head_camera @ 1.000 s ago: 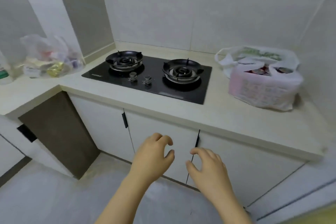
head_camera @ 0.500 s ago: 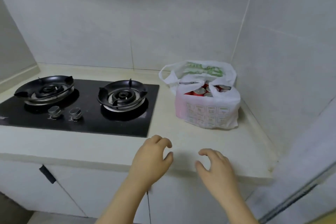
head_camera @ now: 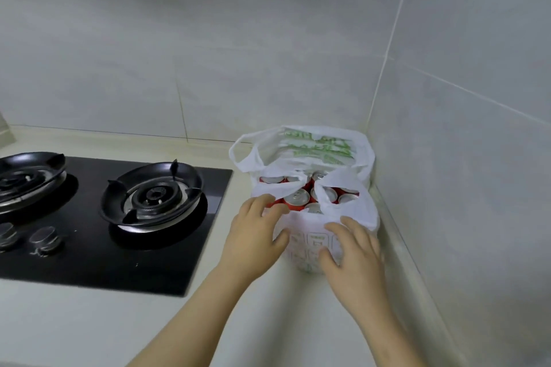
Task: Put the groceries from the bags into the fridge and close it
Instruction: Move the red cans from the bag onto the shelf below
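Note:
A white plastic grocery bag point(head_camera: 310, 243) stands on the pale counter point(head_camera: 74, 325) in the corner by the tiled walls. Its mouth is open and several red drink cans point(head_camera: 296, 197) with silver tops show inside. My left hand point(head_camera: 253, 235) lies against the bag's left side, fingers over the rim by the cans and thumb on the front. On the bag's front right my right hand point(head_camera: 354, 253) rests with spread fingers. Neither hand has a clear grip on the plastic. No fridge is in view.
A black glass gas hob point(head_camera: 98, 253) with two burners point(head_camera: 153, 195) and two knobs point(head_camera: 44, 237) fills the counter left of the bag. Tiled walls close off the back and the right side, with a raised ledge point(head_camera: 396, 235) along the right wall.
The view has swung right and closer to the bag. Both hands have risen from below the counter's front edge and reached forward onto the bag.

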Action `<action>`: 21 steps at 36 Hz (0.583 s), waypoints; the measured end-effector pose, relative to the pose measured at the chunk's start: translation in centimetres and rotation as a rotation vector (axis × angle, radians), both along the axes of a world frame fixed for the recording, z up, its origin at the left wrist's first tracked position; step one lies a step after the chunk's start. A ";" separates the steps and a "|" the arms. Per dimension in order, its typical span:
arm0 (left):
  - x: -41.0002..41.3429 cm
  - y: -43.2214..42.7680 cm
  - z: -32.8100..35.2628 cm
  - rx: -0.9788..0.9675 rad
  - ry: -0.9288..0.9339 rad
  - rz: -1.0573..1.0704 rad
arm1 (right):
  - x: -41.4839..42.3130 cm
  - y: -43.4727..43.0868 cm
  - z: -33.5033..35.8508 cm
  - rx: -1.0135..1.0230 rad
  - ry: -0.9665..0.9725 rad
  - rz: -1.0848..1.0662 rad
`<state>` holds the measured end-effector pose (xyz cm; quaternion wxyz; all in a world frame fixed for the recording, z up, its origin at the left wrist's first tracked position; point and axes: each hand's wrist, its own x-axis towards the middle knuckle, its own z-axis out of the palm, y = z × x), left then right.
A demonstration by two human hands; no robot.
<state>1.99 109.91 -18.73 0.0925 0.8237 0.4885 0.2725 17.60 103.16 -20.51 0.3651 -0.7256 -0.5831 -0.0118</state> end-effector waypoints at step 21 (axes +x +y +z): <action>-0.1 6.3 -3.6 -0.113 -0.283 0.109 | 2.2 3.5 -4.1 0.100 -0.192 -0.283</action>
